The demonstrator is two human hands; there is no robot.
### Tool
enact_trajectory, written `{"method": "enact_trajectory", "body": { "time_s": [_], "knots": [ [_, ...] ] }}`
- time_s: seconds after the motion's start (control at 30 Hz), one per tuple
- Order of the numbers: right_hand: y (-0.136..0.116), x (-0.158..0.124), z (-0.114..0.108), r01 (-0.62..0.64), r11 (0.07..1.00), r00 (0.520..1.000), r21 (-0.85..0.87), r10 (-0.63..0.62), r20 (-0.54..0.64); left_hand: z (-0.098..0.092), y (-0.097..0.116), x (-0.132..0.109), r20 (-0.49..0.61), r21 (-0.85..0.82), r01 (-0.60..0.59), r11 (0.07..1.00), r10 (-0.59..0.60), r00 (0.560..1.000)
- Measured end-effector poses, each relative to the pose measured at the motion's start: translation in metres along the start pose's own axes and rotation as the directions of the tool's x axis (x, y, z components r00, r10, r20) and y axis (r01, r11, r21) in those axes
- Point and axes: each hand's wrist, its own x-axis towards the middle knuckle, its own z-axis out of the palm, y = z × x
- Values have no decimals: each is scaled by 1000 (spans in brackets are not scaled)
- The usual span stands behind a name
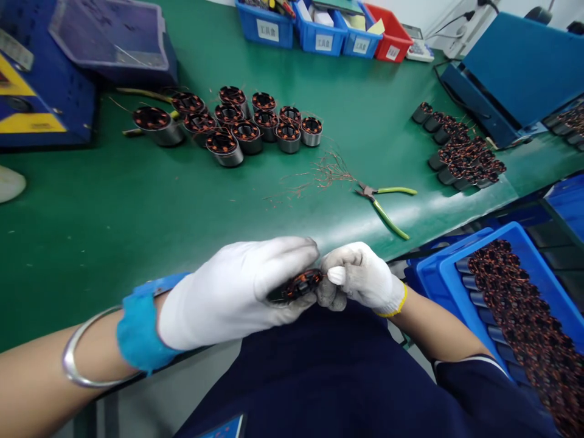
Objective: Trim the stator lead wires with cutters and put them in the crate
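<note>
We best keep the coil (303, 284) steady within curled left fingers (292, 250). Beside them, our right fingers (336, 276) pinch, on what we cannot tell.

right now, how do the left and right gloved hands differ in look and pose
Pose: the left hand holds the copper-wound stator between fingers and thumb, while the right hand has its fingers curled at the stator's end; any wire pinched there is too small to tell.
Look: behind the left hand are a blue wristband and a silver bangle; the right hand's glove ends in a yellow hem.
Both wear white gloves with greyish fingertips.
</note>
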Motion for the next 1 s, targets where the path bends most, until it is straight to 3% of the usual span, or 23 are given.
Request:
{"method": "enact_trajectory", "body": {
  "time_s": [0.07, 0.13, 0.2, 0.27, 0.3, 0.37, 0.5, 0.57, 0.63, 0.7, 0.8, 0.9, 1.0],
  "knots": [
    [-3, -2, -4, 42, 988, 999, -147, -42, 1, 0, 1, -1, -57, 8, 80, 997, -80, 995],
    [-14, -5, -9, 196, 876, 976, -441, -219, -2, 0, 4, 1, -40, -47, 226, 973, -228, 973],
    [-27, -7, -12, 374, 564, 883, -736, -459, 98, 0, 5, 3, 23, -120, 319, 940, -318, 948],
    [-39, -7, -11, 436, 168, 791, -884, -540, 287, 0, 6, 6, 60, -169, 357, 919, -352, 934],
    [-42, -6, -8, 429, 0, 773, -903, -517, 367, 0, 6, 7, 66, -184, 369, 911, -363, 929],
    [-47, -3, -3, 400, -240, 792, -885, -395, 465, 1, 6, 9, 92, -197, 405, 893, -395, 914],
    [-54, 2, -5, 352, -502, 843, -790, -198, 501, -2, 1, 9, 199, -153, 513, 845, -482, 853],
    [-64, -1, -20, 298, -566, 869, -768, -172, 465, -4, -7, 10, 192, -112, 540, 834, -515, 835],
    [-76, -6, -47, 245, -540, 897, -805, -188, 399, -6, -18, 11, 127, -43, 506, 862, -497, 858],
    [-86, -12, -79, 163, -412, 917, -896, -272, 292, -6, -29, 13, 66, 65, 436, 898, -439, 896],
    [-89, -18, -124, -136, -252, 919, -958, -394, -27, -6, -38, 16, 13, 186, 394, 900, -403, 915],
    [-81, -20, -149, -305, -283, 931, -909, -290, -222, -4, -37, 18, -6, 195, 420, 886, -427, 904],
    [-78, -21, -149, -316, -338, 941, -886, -230, -248, 0, -32, 20, -6, 83, 479, 874, -480, 877]
  ]
}}
